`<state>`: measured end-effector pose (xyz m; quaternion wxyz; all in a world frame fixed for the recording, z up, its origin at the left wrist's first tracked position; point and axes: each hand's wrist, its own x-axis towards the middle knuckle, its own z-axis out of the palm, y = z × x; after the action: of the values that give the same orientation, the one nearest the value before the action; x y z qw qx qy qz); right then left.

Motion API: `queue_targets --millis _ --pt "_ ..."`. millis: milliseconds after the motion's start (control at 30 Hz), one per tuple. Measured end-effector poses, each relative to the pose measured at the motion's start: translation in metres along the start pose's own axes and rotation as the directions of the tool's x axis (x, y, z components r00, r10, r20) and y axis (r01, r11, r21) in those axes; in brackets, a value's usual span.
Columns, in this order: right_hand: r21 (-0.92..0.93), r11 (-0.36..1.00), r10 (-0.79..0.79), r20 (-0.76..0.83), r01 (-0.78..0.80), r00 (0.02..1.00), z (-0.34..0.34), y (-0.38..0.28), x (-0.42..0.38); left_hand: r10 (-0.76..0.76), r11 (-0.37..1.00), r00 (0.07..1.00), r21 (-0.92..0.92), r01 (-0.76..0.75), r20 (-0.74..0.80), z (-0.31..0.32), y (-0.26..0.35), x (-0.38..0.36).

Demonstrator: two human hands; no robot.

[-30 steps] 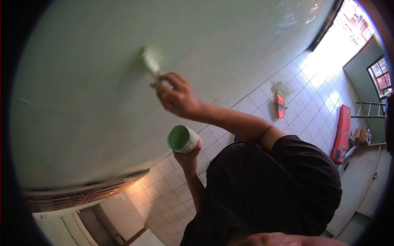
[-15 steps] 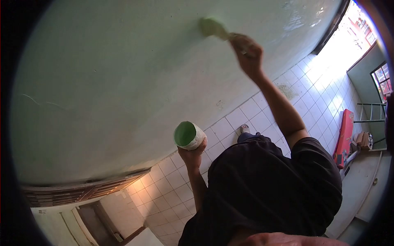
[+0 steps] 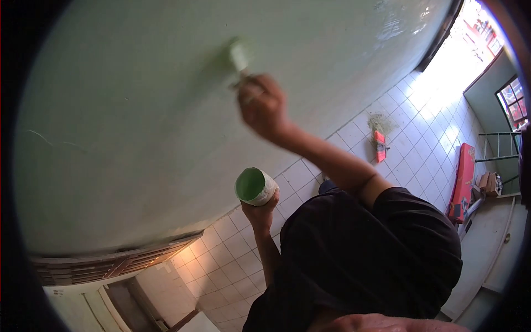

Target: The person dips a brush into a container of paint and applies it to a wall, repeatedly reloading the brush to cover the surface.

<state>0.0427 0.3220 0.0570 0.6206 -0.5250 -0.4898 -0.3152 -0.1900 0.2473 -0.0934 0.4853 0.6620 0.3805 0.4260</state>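
Observation:
My right hand point(image 3: 263, 105) is closed round the handle of a paintbrush point(image 3: 240, 57), its light green bristles up against the pale green wall point(image 3: 138, 133). Both hand and brush are smeared by motion. Lower down, my left hand point(image 3: 260, 212) grips a round paint container point(image 3: 269, 188) with a whitish, crusted outside. The container tilts so that its mouth faces the wall, and light green paint coats the inside. A glossy patch point(image 3: 395, 25) shows on the wall at the upper right.
A broom head point(image 3: 380, 146), red-orange, lies on the white tiled floor point(image 3: 412, 119) beside a patch of debris point(image 3: 380, 123). Farther right are a long red box point(image 3: 462, 180) and a green metal frame point(image 3: 498, 146). Wooden slats point(image 3: 110, 260) run along the wall's lower left.
My right hand has swept left and slightly down with the paintbrush along the wall. The broom head, hidden earlier behind my forearm, now shows. My left hand with the container has hardly moved.

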Motion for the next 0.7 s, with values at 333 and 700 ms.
queue_targets --millis 333,700 --pt "0.501 0.859 -0.032 0.251 -0.101 0.967 -0.002 -0.043 0.025 -0.005 0.989 0.994 -0.146 0.021 0.113 0.006 0.004 0.005" --pt "0.210 0.918 0.349 -0.018 -0.338 0.937 -0.120 0.109 0.068 0.026 0.978 0.976 -0.210 0.020 0.214 0.005 -0.004 0.016"
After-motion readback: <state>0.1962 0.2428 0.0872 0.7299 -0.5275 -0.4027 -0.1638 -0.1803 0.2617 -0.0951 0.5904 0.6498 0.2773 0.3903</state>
